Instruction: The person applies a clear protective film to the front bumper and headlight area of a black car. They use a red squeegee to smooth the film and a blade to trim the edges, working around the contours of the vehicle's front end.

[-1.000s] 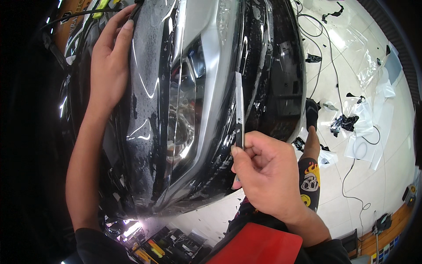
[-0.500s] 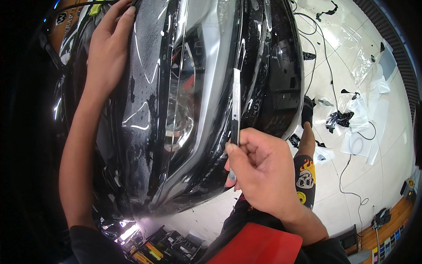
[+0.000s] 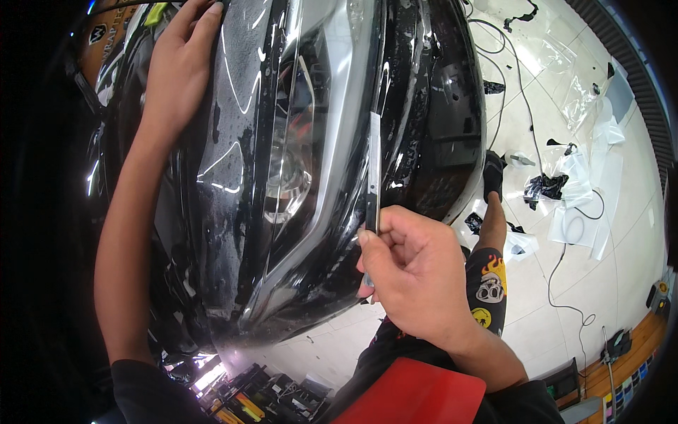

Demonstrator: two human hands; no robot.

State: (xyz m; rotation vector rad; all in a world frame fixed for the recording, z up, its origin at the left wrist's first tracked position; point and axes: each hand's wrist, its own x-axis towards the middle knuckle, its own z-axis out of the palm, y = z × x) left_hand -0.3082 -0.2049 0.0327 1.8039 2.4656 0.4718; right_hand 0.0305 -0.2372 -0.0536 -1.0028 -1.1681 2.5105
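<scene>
One slim knife (image 3: 373, 169) points up the view — long axis nearly vertical

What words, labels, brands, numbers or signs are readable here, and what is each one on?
Brown panel, upper left: pale lettering and a shield-shaped emblem; I won't copy the wording.
Dark shorts: a flaming skull and a yellow smiley; pictures, no words seen.
Knife in the right hand: any markings are too small to read.
Coloured swatches, lower right: any print is too small to read.
</scene>
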